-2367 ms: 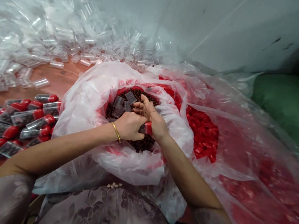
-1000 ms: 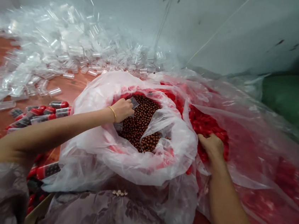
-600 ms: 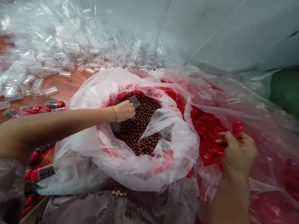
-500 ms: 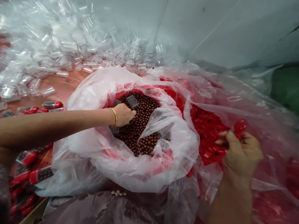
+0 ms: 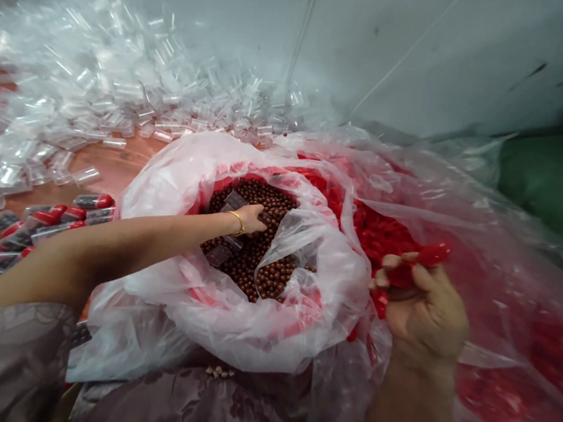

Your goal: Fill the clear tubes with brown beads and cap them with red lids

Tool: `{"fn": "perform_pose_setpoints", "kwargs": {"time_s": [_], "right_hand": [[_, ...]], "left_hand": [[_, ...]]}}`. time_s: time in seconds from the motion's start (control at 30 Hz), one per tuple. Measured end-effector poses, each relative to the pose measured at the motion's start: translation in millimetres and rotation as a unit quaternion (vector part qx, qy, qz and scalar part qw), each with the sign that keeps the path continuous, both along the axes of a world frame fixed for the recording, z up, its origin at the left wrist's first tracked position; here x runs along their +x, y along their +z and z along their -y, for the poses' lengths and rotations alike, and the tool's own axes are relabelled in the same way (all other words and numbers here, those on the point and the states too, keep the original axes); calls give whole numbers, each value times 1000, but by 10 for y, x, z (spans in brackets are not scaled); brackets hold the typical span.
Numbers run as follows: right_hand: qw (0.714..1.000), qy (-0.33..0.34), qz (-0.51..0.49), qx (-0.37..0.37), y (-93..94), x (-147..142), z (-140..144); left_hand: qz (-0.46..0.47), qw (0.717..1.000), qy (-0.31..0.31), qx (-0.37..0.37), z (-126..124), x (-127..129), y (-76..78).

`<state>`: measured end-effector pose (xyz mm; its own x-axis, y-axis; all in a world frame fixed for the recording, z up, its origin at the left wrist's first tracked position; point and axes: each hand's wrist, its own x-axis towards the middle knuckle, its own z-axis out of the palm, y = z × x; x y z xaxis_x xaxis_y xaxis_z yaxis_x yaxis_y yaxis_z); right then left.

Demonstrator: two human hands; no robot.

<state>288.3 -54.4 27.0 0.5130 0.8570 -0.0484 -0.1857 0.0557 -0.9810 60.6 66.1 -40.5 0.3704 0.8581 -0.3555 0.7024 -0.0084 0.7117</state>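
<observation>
Your left hand (image 5: 253,220) rests among the brown beads (image 5: 256,262), fingers closed around a clear tube (image 5: 235,201) that lies at the knuckles; a gold bangle (image 5: 237,220) sits on that wrist. Your right hand (image 5: 425,307) is raised well apart from the left, fingers curled around a clutch of red caps (image 5: 420,259), with one cap projecting past the fingertips. The beads fill the white plastic bag (image 5: 174,179) that opens directly under your left hand; a second clear tube (image 5: 219,255) lies on the beads just below the wrist. Beyond your right hand, a large clear bag (image 5: 486,219) holds the bulk stock of red caps (image 5: 374,231). To the outside of your left forearm, a group of finished tubes (image 5: 49,220), bead-filled and red-capped, lies on the reddish table (image 5: 115,167). Farther out, past the left hand, a large heap of empty clear tubes (image 5: 98,84) covers the table up to the grey wall (image 5: 404,43). Judged from this layout, only a small batch is complete: the finished group is minor against the empty heap and the cap supply. The tube at your left hand appears uncapped, though its fill level cannot be told.
</observation>
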Motion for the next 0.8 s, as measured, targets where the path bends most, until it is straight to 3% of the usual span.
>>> {"fn": "perform_pose_setpoints", "kwargs": {"time_s": [0.1, 0.2, 0.27, 0.33, 0.5, 0.67, 0.8], "right_hand": [[998, 26, 36, 48, -93, -89, 6], [981, 43, 158, 101, -151, -174, -2], [964, 52, 236, 111, -145, -245, -9], [961, 80, 243, 108, -109, -352, -26], [970, 168, 146, 95, -19, -746, -163], [967, 170, 177, 75, -76, -991, -342], [960, 171, 212, 60, -175, -1020, -382]], "left_hand": [[170, 984, 40, -32, 7, -49, 65], [394, 910, 83, -101, 78, -152, 159], [458, 875, 84, -133, 168, -244, 228], [470, 866, 78, -151, 281, -333, 295], [458, 868, 61, -181, 500, -472, 390], [445, 869, 83, -200, 542, -537, 386], [464, 858, 33, -218, 540, -566, 409]]}}
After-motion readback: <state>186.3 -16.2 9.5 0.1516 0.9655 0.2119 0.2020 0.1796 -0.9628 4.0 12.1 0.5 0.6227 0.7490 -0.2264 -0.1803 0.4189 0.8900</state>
